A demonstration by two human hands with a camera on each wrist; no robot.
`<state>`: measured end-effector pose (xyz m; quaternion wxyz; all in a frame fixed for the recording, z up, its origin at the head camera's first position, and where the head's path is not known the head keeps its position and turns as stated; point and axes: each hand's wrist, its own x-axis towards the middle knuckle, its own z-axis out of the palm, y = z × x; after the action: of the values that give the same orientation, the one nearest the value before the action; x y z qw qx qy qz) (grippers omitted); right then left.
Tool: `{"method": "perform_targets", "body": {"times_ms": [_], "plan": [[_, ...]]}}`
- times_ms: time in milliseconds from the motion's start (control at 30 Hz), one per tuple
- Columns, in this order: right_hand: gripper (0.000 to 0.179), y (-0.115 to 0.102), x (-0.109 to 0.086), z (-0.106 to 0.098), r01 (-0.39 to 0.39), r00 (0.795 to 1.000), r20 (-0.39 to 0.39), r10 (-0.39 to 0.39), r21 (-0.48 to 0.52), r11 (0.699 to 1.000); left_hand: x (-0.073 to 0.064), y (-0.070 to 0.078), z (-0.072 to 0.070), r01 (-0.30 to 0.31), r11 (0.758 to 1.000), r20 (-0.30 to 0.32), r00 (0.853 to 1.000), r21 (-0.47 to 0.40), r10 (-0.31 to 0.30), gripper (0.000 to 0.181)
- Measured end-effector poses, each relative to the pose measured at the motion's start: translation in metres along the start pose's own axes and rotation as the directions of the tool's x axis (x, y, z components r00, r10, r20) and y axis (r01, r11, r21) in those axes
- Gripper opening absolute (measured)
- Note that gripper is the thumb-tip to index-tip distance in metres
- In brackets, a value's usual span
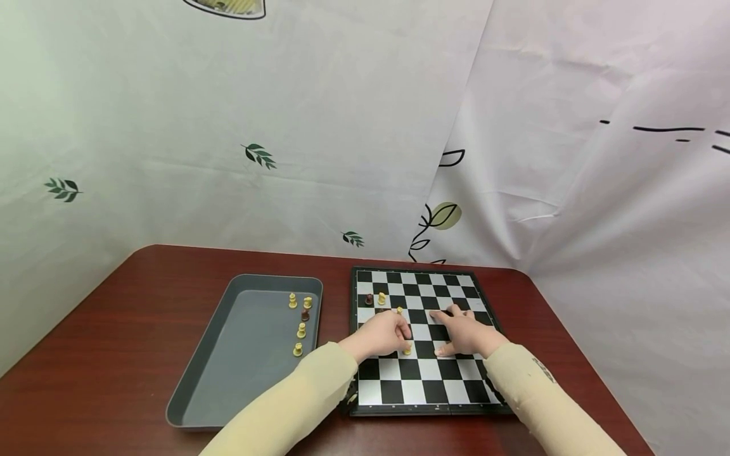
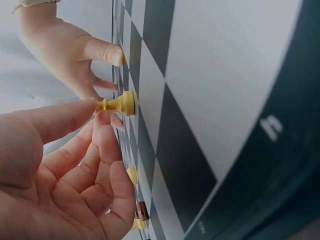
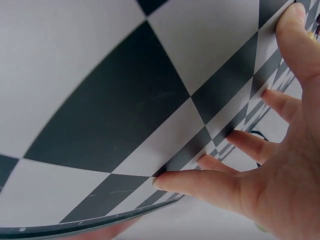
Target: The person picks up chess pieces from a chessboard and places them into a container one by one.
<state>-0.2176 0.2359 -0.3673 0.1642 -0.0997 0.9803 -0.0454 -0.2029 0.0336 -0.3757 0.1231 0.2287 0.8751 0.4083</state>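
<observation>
Between thumb and forefinger, my left hand (image 1: 383, 333) pinches the top of a pale yellow chess piece (image 2: 122, 103). Its wide base is right at the board surface, and the fingers hide its head. The black and white chessboard (image 1: 419, 369) lies flat under both hands. My right hand (image 1: 464, 332) rests on the board with its fingers spread; in the right wrist view the fingertips (image 3: 161, 181) touch the squares. Beyond the left hand stand a dark brown piece (image 1: 369, 299) and a yellow piece (image 1: 381, 297), with others partly hidden by that hand.
Left of the board, a grey tray (image 1: 219, 380) holds several yellow pieces (image 1: 301, 330) and a dark brown piece (image 1: 305, 314) along its right side. Both stand on a reddish-brown table (image 1: 114, 335). A printed white cloth (image 1: 319, 126) hangs behind the table.
</observation>
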Motion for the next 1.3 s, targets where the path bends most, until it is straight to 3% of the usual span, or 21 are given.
{"method": "perform_targets", "body": {"times_ms": [633,1300], "plan": [[0.081,0.0005,-0.0025,0.0001,0.037,0.999,0.004,-0.037,0.003,0.999,0.0011,-0.0017,0.0055,-0.019,1.0,0.006,1.0,0.015,0.019,0.011],[0.081,0.0019,0.0006,0.0001,0.011,1.0,0.016,-0.011,0.018,1.0,0.0033,-0.0007,0.0046,-0.024,1.0,0.005,1.0,0.018,0.024,0.014]]}}
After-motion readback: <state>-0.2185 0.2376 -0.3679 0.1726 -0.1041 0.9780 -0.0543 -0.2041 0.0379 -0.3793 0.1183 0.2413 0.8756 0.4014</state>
